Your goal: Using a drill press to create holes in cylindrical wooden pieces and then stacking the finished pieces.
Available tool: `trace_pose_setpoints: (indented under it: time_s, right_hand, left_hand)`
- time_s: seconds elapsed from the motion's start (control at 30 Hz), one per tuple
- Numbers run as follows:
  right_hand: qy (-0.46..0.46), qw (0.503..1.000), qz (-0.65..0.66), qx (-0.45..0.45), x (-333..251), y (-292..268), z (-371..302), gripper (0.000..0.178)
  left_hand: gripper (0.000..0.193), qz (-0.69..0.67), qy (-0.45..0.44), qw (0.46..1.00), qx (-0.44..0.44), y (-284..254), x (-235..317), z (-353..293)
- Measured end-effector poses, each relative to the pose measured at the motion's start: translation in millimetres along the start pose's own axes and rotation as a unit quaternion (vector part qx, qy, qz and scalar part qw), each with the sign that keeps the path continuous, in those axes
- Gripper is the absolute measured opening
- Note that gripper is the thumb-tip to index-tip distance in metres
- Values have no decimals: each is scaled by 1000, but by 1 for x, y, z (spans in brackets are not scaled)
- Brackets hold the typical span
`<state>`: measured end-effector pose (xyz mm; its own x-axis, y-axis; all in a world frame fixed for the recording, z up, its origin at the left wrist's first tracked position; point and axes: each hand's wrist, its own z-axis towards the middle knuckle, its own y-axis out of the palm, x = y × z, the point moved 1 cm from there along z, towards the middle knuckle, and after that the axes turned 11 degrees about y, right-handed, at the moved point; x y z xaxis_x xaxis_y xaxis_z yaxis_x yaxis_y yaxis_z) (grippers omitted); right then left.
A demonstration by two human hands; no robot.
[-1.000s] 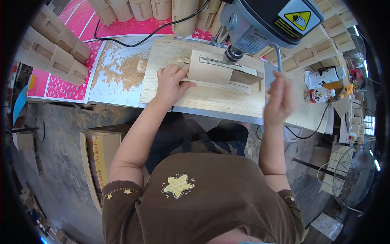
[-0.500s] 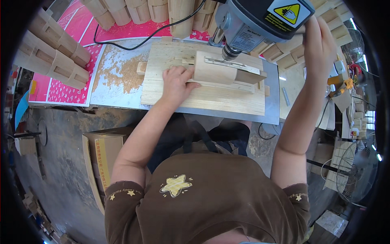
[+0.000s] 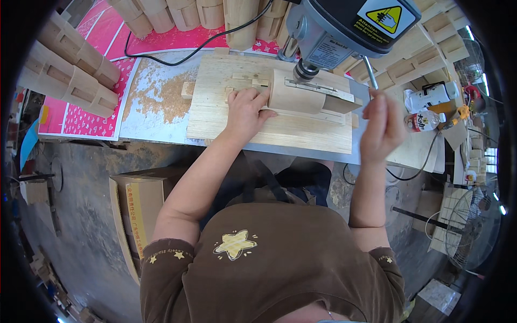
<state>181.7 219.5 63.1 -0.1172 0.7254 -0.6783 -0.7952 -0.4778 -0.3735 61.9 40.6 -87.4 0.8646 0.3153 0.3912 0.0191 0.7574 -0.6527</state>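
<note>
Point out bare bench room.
Bare: the wooden board along its near edge, in front of the wooden workpiece, right of the left hand. Crowded: behind, among wooden cylinders; right, around the bottle.

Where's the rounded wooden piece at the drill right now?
In the head view, the rounded wooden piece is above centre, on the flat wooden board, below the drill chuck, with the left hand at its left end.

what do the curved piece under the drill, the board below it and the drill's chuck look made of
Curved piece: likely wood, smooth and seemingly unvarnished, judging by its pale, matte tan face.
Board: probably bare wood, with fine lengthwise grain streaks.
Chuck: apparently metal, dark with bright glints; polished or plated, I can't tell.
</note>
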Motion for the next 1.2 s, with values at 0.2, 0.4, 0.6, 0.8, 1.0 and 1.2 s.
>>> trace_pose_setpoints:
  time_s: [0.2, 0.4, 0.6, 0.8, 1.0, 1.2]
  right_hand:
    - [-89, 996, -13, 16, 57, 38, -27, 6]
    - [-117, 992, -42, 20, 37, 16, -12, 4]
    - [-28, 990, -131, 49, -24, 2, 117, 22]
    - [-67, 998, 1, -14, 39, 11, 150, 29]
    - [-47, 924, -241, -295, 94, 3, 0, 33]
    - [84, 942, -153, -287, 85, 9, -19, 26]
  left_hand:
    - [57, 4, -3, 1000, -10, -3, 4, 3]
    - [55, 6, -11, 1000, -6, 0, -1, -1]
    - [57, 10, -42, 999, -30, -4, 2, 3]
    - [48, -82, -64, 995, 3, 1, 6, 18]
    - [41, -141, -27, 990, -15, -10, -17, 13]
    - [32, -216, -59, 974, -44, -58, -22, 2]
